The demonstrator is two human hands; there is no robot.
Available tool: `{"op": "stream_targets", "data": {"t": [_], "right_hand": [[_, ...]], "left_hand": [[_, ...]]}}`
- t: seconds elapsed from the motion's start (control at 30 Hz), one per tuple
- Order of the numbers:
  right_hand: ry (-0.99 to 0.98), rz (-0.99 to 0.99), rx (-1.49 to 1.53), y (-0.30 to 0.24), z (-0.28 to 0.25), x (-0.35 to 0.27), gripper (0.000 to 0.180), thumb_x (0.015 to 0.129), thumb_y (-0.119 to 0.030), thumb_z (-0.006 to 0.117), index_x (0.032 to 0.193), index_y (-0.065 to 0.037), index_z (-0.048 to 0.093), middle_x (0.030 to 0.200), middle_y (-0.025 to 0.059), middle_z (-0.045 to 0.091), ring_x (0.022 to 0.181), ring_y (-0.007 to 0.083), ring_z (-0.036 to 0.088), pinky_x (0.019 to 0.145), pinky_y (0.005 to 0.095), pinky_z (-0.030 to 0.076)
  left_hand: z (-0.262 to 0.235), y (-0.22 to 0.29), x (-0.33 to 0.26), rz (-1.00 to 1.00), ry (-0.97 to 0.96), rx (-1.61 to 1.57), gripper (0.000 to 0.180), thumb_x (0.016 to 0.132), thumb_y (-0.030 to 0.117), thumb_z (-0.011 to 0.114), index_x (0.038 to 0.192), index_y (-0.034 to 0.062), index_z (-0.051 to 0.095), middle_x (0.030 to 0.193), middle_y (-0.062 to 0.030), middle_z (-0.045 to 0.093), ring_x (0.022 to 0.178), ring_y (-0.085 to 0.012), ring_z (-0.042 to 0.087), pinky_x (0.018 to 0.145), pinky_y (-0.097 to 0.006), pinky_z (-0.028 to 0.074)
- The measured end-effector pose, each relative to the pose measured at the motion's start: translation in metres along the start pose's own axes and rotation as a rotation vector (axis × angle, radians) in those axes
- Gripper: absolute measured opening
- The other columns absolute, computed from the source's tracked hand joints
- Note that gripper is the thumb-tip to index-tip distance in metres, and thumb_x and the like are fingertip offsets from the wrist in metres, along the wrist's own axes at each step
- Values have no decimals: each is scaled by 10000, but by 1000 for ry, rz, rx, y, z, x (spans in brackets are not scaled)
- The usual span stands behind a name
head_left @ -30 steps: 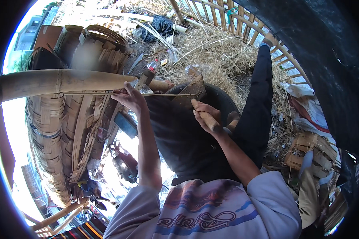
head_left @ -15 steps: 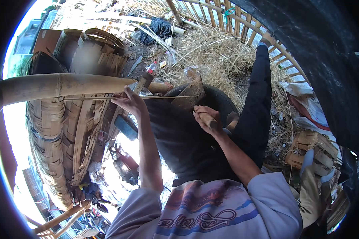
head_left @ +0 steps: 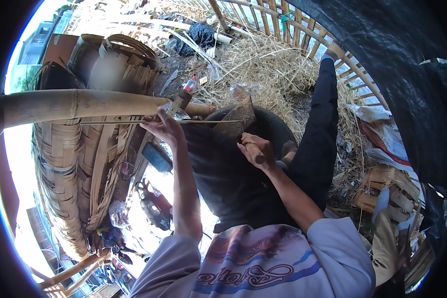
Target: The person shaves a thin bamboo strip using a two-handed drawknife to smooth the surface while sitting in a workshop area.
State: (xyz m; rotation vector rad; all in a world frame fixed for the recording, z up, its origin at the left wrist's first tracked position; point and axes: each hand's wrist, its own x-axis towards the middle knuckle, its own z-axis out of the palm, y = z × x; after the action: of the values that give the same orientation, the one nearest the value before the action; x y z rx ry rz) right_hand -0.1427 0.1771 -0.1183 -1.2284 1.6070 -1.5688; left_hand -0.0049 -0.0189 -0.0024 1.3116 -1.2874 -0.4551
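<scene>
My left hand [head_left: 164,129] is closed on a long thin bamboo strip [head_left: 119,122] that runs roughly level from left to right. The fingers pinch it near its middle. In my right hand [head_left: 260,147] is the wooden handle of a broad-bladed chopping knife [head_left: 238,118], its brown, stained blade angled up and away from me. The strip's right end lies across the blade, though I cannot tell whether the edge bites into it. Beneath the blade are my dark trouser leg [head_left: 233,174] and a black tyre [head_left: 272,121].
A thick bamboo pole [head_left: 44,104] crosses at the left, above rolled woven bamboo panels [head_left: 59,184]. Dry straw [head_left: 278,69] covers the ground ahead, near a plastic bottle [head_left: 188,84]. Black sheeting [head_left: 402,74] hangs at the right, with wood blocks [head_left: 382,191] below it.
The right hand and the knife's handle have tilted slightly to the left. The left hand and the strip have barely moved.
</scene>
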Motion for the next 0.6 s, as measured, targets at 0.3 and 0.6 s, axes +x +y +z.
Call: {"op": "stream_targets", "data": {"t": [0.3,0.6], "right_hand": [[-20,36,19,4,0,1,157,766,-43,724,854,-29,595,913,135,671,899,301,677,803,341,541],[103,-40,130,7,-1,3,152,771,-41,723,861,-35,601,908,145,674,899,298,680,798,342,537]], "left_hand": [[0,3,-5,59,-8,-20,312,898,81,556,1097,-27,341,975,-102,401,892,-181,436,835,-272,367],[-6,-13,-5,71,10,41,353,888,73,546,1163,-50,363,1054,-128,445,973,-202,454,901,-314,365]]}}
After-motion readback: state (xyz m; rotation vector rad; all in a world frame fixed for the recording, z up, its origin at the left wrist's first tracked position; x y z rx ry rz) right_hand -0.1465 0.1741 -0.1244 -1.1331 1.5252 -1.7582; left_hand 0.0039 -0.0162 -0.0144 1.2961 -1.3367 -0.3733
